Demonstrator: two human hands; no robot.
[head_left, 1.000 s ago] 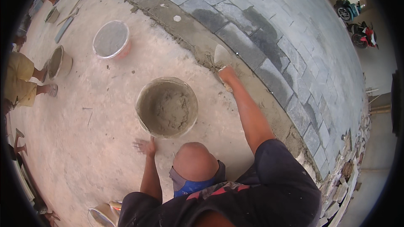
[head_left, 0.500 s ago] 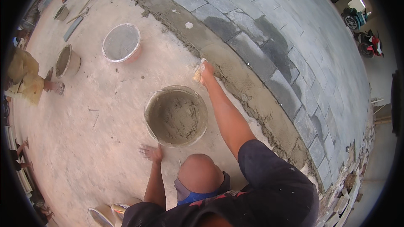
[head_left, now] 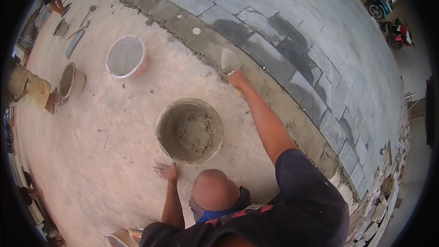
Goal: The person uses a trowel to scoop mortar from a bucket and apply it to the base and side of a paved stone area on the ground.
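Observation:
My right hand (head_left: 237, 79) is closed around a trowel, stretched out over the strip of wet mortar (head_left: 183, 27). The pale blade of the trowel (head_left: 230, 59) lies against the mortar surface and points away from me; its handle is hidden in my fist. Beside the near rim of a round bucket (head_left: 163, 118), my left hand (head_left: 168, 172) is open, fingers spread low by the ground and blurred. Lumpy grey mortar (head_left: 195, 132) sits inside that bucket, which stands in front of my bent knee.
Grey stone pavers (head_left: 267, 57), some with dark wet patches, border the mortar strip on the right. A bucket of grey material (head_left: 125, 57) and another bucket (head_left: 72, 81) stand to the left. Beyond lie long-handled tools (head_left: 77, 39). Other people are at the far left; parked motorbikes (head_left: 398, 34) stand at right.
My right hand has moved onto the mortar strip, and the trowel blade now shows flat beyond it. My left hand stays by the bucket. The whole view has shifted slightly.

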